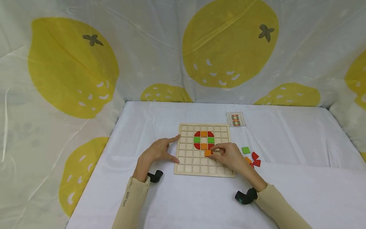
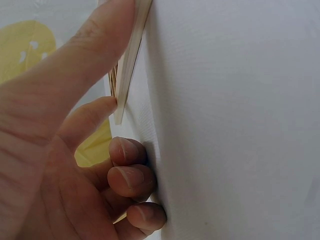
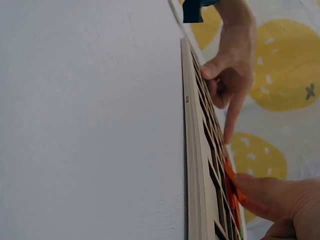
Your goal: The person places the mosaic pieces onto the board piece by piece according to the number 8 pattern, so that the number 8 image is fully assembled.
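Observation:
A wooden grid board [image 1: 190, 160] lies on the white cloth. Set in its cells are red quarter-round tiles [image 1: 197, 134], green square tiles [image 1: 196, 140] and orange square tiles [image 1: 204, 134], forming a ring. Between thumb and forefinger my right hand [image 1: 230, 156] pinches another orange square tile [image 1: 207, 153], tilted in the right wrist view, just below that ring. A bit of red shows beside this tile, partly hidden by the fingers. My left hand [image 1: 157, 151] touches the board's left edge with spread thumb and forefinger; its other fingers bend loosely in the left wrist view.
Right of the board lie a loose green tile [image 1: 246, 150], several red quarter-round tiles [image 1: 256, 163] and an orange tile [image 1: 247, 159], partly hidden by my hand. A small pattern card [image 1: 235, 119] rests behind the board. A lemon-print curtain [image 1: 154, 47] hangs at the back.

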